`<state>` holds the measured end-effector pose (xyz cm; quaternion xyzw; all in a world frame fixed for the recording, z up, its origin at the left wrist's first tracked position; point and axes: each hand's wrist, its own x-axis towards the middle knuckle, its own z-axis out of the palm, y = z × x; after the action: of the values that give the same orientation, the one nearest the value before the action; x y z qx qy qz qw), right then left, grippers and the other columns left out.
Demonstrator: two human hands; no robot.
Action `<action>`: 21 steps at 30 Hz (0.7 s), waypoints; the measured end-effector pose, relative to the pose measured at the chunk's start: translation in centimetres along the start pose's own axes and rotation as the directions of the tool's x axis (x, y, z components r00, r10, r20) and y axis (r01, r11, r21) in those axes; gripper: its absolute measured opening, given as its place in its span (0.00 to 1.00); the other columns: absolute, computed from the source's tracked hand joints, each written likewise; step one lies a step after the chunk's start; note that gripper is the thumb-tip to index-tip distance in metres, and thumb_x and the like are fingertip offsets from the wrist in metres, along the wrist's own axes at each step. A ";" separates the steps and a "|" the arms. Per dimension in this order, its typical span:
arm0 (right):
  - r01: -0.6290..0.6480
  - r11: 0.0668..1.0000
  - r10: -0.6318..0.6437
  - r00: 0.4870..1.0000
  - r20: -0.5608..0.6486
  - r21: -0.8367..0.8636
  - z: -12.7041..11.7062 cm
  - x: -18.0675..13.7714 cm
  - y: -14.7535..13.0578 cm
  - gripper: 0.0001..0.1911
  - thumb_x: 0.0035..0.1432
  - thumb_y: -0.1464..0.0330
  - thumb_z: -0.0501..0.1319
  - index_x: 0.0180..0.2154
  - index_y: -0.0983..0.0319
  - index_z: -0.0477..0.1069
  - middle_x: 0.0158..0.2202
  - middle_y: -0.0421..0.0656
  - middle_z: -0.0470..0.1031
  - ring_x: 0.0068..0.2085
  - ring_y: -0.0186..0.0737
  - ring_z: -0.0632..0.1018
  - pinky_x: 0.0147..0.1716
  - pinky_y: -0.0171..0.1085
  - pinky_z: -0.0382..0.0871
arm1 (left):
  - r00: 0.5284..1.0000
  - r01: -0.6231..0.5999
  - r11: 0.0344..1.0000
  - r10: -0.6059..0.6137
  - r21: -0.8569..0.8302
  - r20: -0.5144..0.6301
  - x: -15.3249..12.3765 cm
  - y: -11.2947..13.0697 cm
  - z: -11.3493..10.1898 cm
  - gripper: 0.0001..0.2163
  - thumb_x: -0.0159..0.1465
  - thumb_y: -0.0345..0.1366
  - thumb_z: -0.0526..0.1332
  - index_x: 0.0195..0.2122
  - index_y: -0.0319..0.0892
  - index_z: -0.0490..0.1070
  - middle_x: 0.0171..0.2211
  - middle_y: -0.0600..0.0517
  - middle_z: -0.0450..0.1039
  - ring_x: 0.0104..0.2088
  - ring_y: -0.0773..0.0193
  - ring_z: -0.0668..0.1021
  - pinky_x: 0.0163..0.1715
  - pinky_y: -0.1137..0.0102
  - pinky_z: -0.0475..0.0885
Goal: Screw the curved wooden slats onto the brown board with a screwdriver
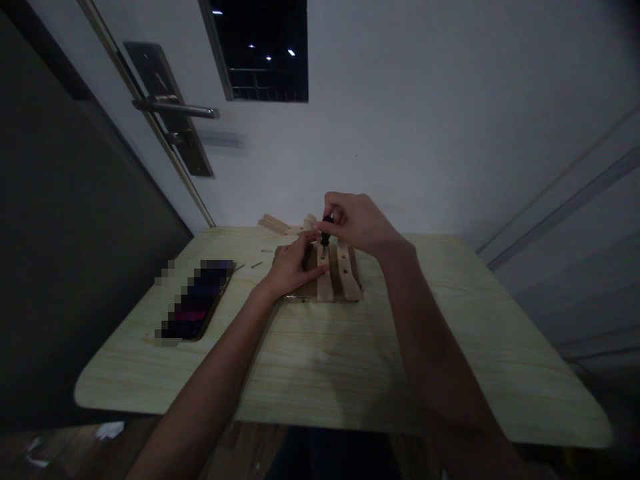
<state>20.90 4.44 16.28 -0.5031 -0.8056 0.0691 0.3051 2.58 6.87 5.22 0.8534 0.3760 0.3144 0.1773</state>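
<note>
A small wooden slatted piece (346, 277) lies on the pale wooden table (350, 360), towards its far side. My left hand (291, 267) rests flat on the left part of the piece, fingers stretched out and pressing it down. My right hand (356, 221) is closed round the black handle of a small screwdriver (326, 233). The tool stands upright with its tip on one of the slats. A few screws (256, 265) lie on the table just left of the piece.
More wooden slats (280, 225) lie at the table's far edge, against the white wall. A dark phone (196, 303) lies on the left of the table. A door with a metal lever handle (175, 107) stands at the left.
</note>
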 end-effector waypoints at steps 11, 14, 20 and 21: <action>0.060 0.998 -0.060 0.997 0.054 0.006 -0.2 0.0 1.0 0.16 0.60 0.74 0.58 0.48 0.61 0.79 0.46 0.47 0.81 0.42 0.40 0.78 0.45 0.39 0.69 | 1.000 -0.016 0.998 0.017 -0.058 0.008 0.1 0.0 0.0 0.30 0.59 0.50 0.65 0.58 0.48 0.55 0.58 0.44 0.71 0.57 0.49 0.75 0.54 0.53 0.71; 0.069 0.998 -0.069 0.997 0.042 -0.001 -0.1 -0.1 1.2 0.19 0.59 0.76 0.57 0.49 0.61 0.78 0.48 0.47 0.80 0.44 0.42 0.79 0.48 0.41 0.69 | 1.000 -0.018 0.999 0.018 -0.037 0.000 0.0 -0.1 0.1 0.30 0.60 0.50 0.65 0.59 0.47 0.54 0.57 0.43 0.71 0.57 0.49 0.75 0.54 0.54 0.71; 0.034 0.999 -0.034 0.999 0.040 -0.004 0.0 -0.1 0.5 0.16 0.57 0.73 0.61 0.46 0.56 0.78 0.41 0.41 0.81 0.36 0.38 0.78 0.40 0.38 0.68 | 1.000 -0.007 1.000 0.007 -0.003 0.012 0.0 -0.1 0.1 0.31 0.60 0.50 0.64 0.60 0.46 0.53 0.57 0.42 0.71 0.56 0.47 0.76 0.52 0.53 0.72; 0.024 1.000 -0.024 0.999 0.027 -0.015 0.0 0.0 0.4 0.14 0.57 0.73 0.61 0.44 0.55 0.79 0.40 0.40 0.81 0.36 0.37 0.77 0.39 0.38 0.67 | 1.000 -0.008 1.000 0.008 -0.006 0.012 0.1 -0.1 0.1 0.31 0.60 0.50 0.64 0.60 0.46 0.53 0.58 0.41 0.71 0.57 0.47 0.75 0.52 0.53 0.72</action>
<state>21.25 4.61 16.09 -0.4949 -0.8160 0.0659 0.2913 2.63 6.97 5.11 0.8562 0.3708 0.3111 0.1808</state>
